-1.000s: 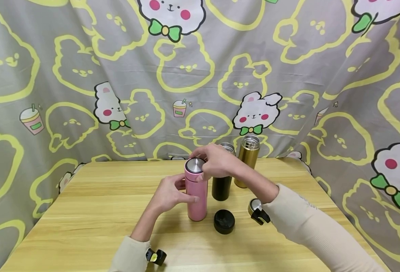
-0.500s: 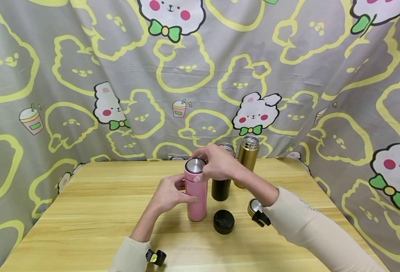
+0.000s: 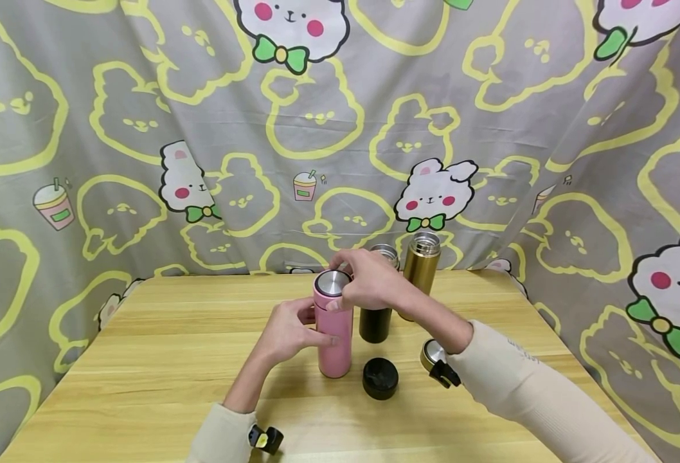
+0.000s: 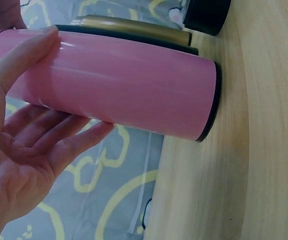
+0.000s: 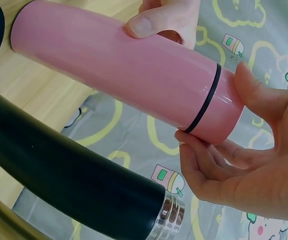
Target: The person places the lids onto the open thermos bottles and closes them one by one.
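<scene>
A pink thermos bottle (image 3: 334, 347) stands upright on the wooden table, its pink lid with a silver top (image 3: 332, 283) in place. My left hand (image 3: 288, 331) holds its body from the left, thumb across the front and fingers behind. Around the lid curl the thumb and fingers of my right hand (image 3: 369, 280), clearly seen in the right wrist view at the lid's side (image 5: 224, 110). A dark ring shows between lid and body there. Right behind the pink bottle is a black thermos bottle (image 3: 376, 325) without a lid, partly hidden by my right hand.
A gold thermos bottle (image 3: 423, 263), also lidless, stands at the back right. On the table in front lie a black lid (image 3: 380, 378) and a gold lid with a silver top (image 3: 434, 352), the latter beside my right wrist strap. A patterned curtain (image 3: 201, 128) hangs behind the table.
My right hand has shifted very slightly at the lid, its thumb moving a little to the left. My left hand and the pink bottle stay in place.
</scene>
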`<state>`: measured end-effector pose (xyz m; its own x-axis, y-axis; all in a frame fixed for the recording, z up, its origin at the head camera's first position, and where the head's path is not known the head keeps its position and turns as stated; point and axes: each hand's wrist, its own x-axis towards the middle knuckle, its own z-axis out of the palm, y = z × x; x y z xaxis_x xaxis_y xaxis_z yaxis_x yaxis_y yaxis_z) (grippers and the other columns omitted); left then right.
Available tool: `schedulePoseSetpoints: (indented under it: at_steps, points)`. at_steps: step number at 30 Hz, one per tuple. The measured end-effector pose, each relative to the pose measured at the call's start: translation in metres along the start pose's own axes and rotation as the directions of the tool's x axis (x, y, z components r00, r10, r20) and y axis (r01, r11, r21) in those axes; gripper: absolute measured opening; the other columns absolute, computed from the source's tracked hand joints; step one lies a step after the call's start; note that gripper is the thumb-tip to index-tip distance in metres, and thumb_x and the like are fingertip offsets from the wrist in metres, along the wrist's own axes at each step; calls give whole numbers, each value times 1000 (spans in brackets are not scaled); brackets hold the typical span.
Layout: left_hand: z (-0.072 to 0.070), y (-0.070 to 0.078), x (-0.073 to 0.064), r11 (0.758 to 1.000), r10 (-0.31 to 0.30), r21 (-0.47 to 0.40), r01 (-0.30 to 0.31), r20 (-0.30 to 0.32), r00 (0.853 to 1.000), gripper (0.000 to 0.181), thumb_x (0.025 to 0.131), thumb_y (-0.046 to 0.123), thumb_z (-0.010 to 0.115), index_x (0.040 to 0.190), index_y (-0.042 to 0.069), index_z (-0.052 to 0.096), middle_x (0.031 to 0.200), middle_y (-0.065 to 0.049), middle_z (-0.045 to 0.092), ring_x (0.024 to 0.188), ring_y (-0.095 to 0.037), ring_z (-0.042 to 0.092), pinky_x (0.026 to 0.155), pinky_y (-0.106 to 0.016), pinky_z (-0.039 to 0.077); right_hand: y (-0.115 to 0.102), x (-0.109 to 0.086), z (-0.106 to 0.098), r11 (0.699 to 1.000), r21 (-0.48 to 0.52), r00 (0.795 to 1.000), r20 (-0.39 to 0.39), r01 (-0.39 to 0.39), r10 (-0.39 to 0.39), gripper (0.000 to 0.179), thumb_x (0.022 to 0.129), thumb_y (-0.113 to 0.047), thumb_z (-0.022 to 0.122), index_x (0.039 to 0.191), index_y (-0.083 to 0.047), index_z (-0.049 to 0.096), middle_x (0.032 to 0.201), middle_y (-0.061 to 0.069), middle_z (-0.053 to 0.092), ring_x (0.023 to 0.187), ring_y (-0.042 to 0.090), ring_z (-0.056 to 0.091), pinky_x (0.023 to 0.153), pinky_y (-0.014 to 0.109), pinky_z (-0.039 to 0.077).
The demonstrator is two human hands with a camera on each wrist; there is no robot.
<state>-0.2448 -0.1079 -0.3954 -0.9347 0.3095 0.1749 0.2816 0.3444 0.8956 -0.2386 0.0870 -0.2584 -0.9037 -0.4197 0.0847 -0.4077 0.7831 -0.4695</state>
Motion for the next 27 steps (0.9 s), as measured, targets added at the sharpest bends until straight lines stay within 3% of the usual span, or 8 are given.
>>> schedulePoseSetpoints:
  at_steps: [13, 27]
  points:
    - [-3, 3, -1, 1000, -10, 28, 9, 21, 1000, 61, 66, 31, 95, 122, 26, 70, 111, 2, 76, 102, -15, 73, 87, -35, 60, 2, -2, -3, 997, 62, 997, 55, 46, -50, 60, 74, -22, 91, 127, -11, 65, 109, 7, 72, 99, 21, 66, 90, 39, 53]
    - [-3, 4, -1, 1000, -15, 19, 14, 26, 1000, 61, 66, 30, 95, 122, 25, 70, 112, 2, 76, 104, -16, 73, 89, -36, 59, 7, -4, -3, 994, 93, 996, 60, 60, -65, 62, 76, -25, 91, 129, -12, 64, 114, 8, 71, 104, 22, 65, 93, 40, 53]
